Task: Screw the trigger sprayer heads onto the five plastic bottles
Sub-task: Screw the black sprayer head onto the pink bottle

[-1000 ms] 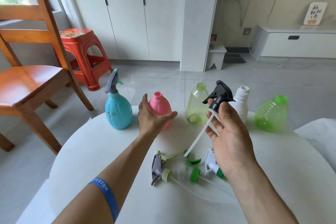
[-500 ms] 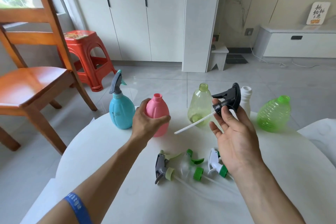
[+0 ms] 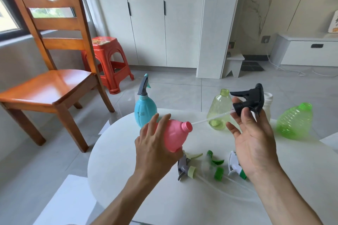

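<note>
head view: 1 of 5 done, the blue bottle [image 3: 145, 110] on the white table [image 3: 113, 160] wears its sprayer. left hand [image 3: 155, 150], fingers curled, grips the tilted pink bottle [image 3: 176, 136]; right hand [image 3: 254, 140] pinches the black sprayer head [image 3: 249, 100], its tube tip at the pink neck. 3 bottles and 3 loose heads wait.

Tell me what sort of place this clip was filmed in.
Most likely a home living or dining area: a wooden dining chair and red plastic stool stand on a tiled floor, with white built-in cupboards behind a round white table.
</note>
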{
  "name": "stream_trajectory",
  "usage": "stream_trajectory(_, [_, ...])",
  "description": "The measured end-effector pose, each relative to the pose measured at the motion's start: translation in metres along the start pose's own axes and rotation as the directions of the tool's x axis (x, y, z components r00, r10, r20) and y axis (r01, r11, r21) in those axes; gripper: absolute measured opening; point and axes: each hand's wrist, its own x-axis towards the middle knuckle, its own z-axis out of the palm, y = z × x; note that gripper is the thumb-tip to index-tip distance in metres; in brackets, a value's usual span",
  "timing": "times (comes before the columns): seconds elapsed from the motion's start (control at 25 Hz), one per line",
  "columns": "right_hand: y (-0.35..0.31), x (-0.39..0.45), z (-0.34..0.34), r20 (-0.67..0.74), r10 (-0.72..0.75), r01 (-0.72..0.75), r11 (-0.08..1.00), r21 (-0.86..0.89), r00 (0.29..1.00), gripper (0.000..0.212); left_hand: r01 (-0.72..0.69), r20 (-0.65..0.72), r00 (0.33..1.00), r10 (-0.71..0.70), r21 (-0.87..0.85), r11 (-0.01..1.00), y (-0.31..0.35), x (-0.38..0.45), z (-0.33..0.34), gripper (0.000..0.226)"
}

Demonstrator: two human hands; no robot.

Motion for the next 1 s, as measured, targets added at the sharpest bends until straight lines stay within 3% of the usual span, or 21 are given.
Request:
stream_trajectory(0.24, [-0.007, 0.014, -0.017, -0.009, -0.003, 0.003, 0.999, 0.049, 1.0, 0.016, 0.025, -0.009, 1.0, -0.025, 0.046, 0.999, 0.003, 0.005, 0.003, 0.094])
stream_trajectory(0.4, [0.008, 0.007, -0.011, 0.065, 0.001, 0.0, 1.0, -0.019, 0.998, 0.025, -0.018, 0.008, 1.0, 0.017, 0.05, 0.999, 0.016, 0.008, 0.009, 0.101])
stream_trajectory(0.6, [0.035, -0.011, 0.006, 0.188, 0.059, -0.013, 0.972, -0.236, 0.98, 0.041, -0.056, -0.007, 0.998, 0.057, 0.051, 0.997, 0.029, 0.009, 0.009, 0.098])
stream_trajectory(1.0, [0.04, -0.008, 0.006, 0.279, 0.129, -0.068, 0.974, -0.217, 0.952, 0.037, -0.052, -0.035, 0.998, 0.053, 0.021, 0.998, 0.033, 0.005, 0.003, 0.084])
